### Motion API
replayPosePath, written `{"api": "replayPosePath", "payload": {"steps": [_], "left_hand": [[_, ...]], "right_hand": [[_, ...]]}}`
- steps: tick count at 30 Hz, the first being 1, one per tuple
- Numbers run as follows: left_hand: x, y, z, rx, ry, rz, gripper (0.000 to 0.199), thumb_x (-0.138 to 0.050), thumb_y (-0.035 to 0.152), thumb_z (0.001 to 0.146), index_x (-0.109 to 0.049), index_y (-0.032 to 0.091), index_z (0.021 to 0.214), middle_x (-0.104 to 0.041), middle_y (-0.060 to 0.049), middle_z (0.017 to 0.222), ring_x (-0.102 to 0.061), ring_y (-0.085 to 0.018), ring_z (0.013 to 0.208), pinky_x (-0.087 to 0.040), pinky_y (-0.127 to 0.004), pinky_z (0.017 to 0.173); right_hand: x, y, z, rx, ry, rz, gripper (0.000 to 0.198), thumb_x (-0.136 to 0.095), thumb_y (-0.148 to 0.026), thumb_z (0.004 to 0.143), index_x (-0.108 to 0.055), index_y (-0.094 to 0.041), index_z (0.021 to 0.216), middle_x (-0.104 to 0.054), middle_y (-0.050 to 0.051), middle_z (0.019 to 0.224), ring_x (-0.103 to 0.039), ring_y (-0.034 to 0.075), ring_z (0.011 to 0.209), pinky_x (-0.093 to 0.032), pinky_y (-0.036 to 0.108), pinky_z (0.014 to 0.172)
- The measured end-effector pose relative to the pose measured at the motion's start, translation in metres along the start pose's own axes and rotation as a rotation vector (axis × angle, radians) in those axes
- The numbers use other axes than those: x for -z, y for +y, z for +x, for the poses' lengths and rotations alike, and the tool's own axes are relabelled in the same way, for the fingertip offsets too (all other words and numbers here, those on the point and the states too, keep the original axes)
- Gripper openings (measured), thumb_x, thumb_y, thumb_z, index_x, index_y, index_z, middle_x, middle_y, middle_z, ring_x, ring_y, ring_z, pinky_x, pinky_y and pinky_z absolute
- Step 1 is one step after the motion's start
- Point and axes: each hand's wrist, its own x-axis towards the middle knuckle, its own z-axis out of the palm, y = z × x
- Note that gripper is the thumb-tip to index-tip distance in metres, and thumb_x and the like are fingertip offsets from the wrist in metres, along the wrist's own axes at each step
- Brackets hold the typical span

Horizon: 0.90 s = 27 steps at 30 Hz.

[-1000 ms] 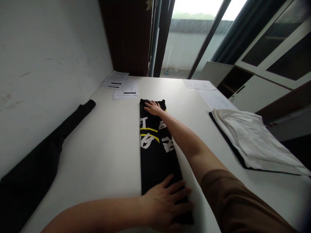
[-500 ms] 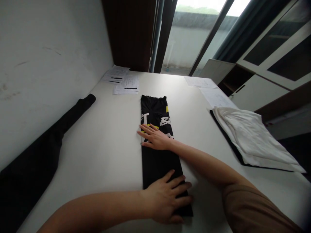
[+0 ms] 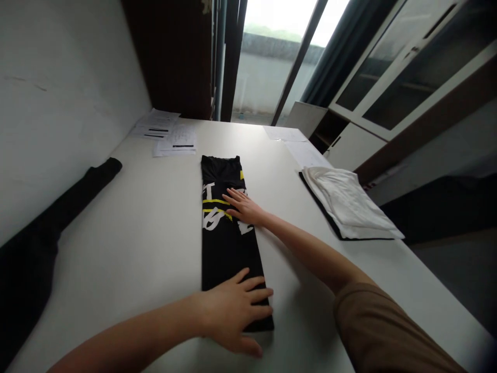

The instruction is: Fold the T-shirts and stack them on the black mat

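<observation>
A black garment, folded into a long narrow strip, lies flat on the white table. White lettering and yellow stripes cross its far half. My left hand rests spread over the near end, its fingertips at the right edge and its thumb past the near edge. Farther up, my right hand lies flat on the printed part by the right edge, fingers stretched out and hiding some of the lettering. Neither hand grasps the cloth.
To the right sits a stack of folded white and black clothes. Another black garment lies along the wall on the left. Paper sheets are at the far left corner, with more sheets at the far right.
The view has turned, so everything appears farther left. My right hand has slid across the garment to its right side, uncovering the yellow stripes. My left hand stays on the near end.
</observation>
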Motion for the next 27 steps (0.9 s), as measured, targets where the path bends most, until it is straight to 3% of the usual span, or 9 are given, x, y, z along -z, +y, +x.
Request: {"api": "replayPosePath", "payload": {"steps": [3,5,9,14,17,20,23,27], "left_hand": [[-0.003,-0.008,0.011,0.065,0.086,0.013,0.055,-0.056,0.053,0.098,-0.054,0.021,0.143,-0.057,-0.011,0.147,-0.05,-0.029,0.137,-0.037,-0.046,0.116],[-0.013,-0.013,0.019,0.149,0.151,0.092,0.054,-0.053,0.048,0.101,-0.05,0.019,0.146,-0.051,-0.013,0.152,-0.045,-0.029,0.142,-0.032,-0.047,0.12],[-0.033,-0.017,0.022,0.155,0.137,0.191,0.064,-0.044,0.054,0.103,-0.036,0.019,0.157,-0.028,-0.014,0.167,-0.022,-0.034,0.155,-0.013,-0.057,0.125],[-0.034,-0.009,0.015,0.091,0.079,0.159,0.065,-0.034,0.056,0.106,-0.032,0.02,0.16,-0.024,-0.013,0.169,-0.016,-0.032,0.157,-0.011,-0.058,0.125],[-0.03,-0.007,0.015,0.076,0.073,0.135,0.064,-0.034,0.056,0.106,-0.034,0.021,0.159,-0.025,-0.012,0.169,-0.017,-0.032,0.157,-0.012,-0.059,0.125],[-0.03,-0.008,0.016,0.079,0.077,0.129,0.062,-0.037,0.056,0.105,-0.037,0.021,0.157,-0.026,-0.012,0.168,-0.019,-0.032,0.156,-0.014,-0.059,0.125],[-0.032,-0.008,0.015,0.066,0.079,0.142,0.062,-0.039,0.054,0.105,-0.038,0.02,0.157,-0.027,-0.013,0.168,-0.02,-0.033,0.156,-0.015,-0.059,0.125],[-0.037,-0.007,0.016,-0.027,0.063,0.131,0.06,-0.043,0.053,0.105,-0.041,0.019,0.155,-0.031,-0.013,0.166,-0.023,-0.032,0.155,-0.015,-0.059,0.125]], "right_hand": [[0.001,-0.004,-0.036,-0.041,-0.012,-0.055,0.068,-0.039,-0.057,0.106,-0.027,-0.024,0.164,-0.011,0.009,0.171,-0.01,0.028,0.158,-0.015,0.05,0.128],[0.0,-0.004,-0.042,-0.071,-0.026,-0.074,0.071,-0.039,-0.059,0.105,-0.024,-0.023,0.165,-0.007,0.009,0.171,-0.009,0.029,0.158,-0.014,0.05,0.128],[-0.002,0.012,-0.024,-0.152,-0.073,-0.092,0.075,-0.035,-0.065,0.103,-0.021,-0.026,0.165,-0.01,0.009,0.171,-0.006,0.031,0.158,-0.01,0.056,0.127],[0.001,0.042,0.005,-0.242,-0.015,-0.083,0.07,-0.035,-0.063,0.104,-0.033,-0.024,0.162,-0.025,0.01,0.168,-0.01,0.033,0.157,-0.01,0.06,0.125],[0.003,0.047,0.008,-0.215,0.095,-0.082,0.06,-0.037,-0.055,0.106,-0.048,-0.021,0.153,-0.039,0.01,0.162,-0.018,0.031,0.156,-0.013,0.058,0.126],[0.003,0.041,-0.001,-0.181,0.149,-0.056,0.052,-0.037,-0.047,0.107,-0.054,-0.02,0.149,-0.047,0.01,0.157,-0.031,0.028,0.152,-0.021,0.053,0.125],[0.003,0.03,-0.018,-0.168,0.136,-0.015,0.053,-0.038,-0.043,0.106,-0.048,-0.02,0.153,-0.042,0.011,0.16,-0.035,0.028,0.15,-0.027,0.051,0.124],[0.008,0.013,-0.05,-0.087,0.079,0.014,0.056,-0.042,-0.042,0.105,-0.041,-0.023,0.158,-0.034,0.008,0.165,-0.029,0.028,0.153,-0.024,0.054,0.125]]}}
